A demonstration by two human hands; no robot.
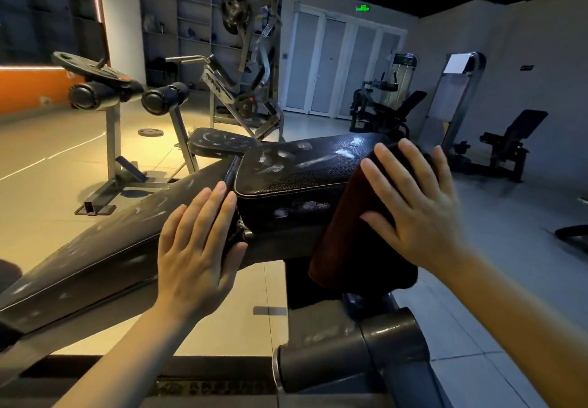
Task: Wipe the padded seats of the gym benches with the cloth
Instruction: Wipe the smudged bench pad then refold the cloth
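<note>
A black padded seat (pixel 296 169) with whitish smears sits in the middle of the head view. A dark reddish-brown cloth (pixel 353 248) drapes over its right end and hangs down. My right hand (pixel 416 213) lies flat on the cloth with straight, spread fingers, pressing it against the pad. A long black back pad (pixel 95 258) slopes down to the left. My left hand (pixel 200 248) rests with straight fingers on the upper end of that pad, beside the gap to the seat, thumb by the metal bracket.
The bench's grey steel frame (pixel 353 363) stands just below the hands. Another smeared black pad (pixel 219 143) and a roller-pad machine (pixel 124 95) stand behind on the left. More gym machines (pixel 506 143) line the right wall. A weight plate (pixel 150 132) lies on the floor.
</note>
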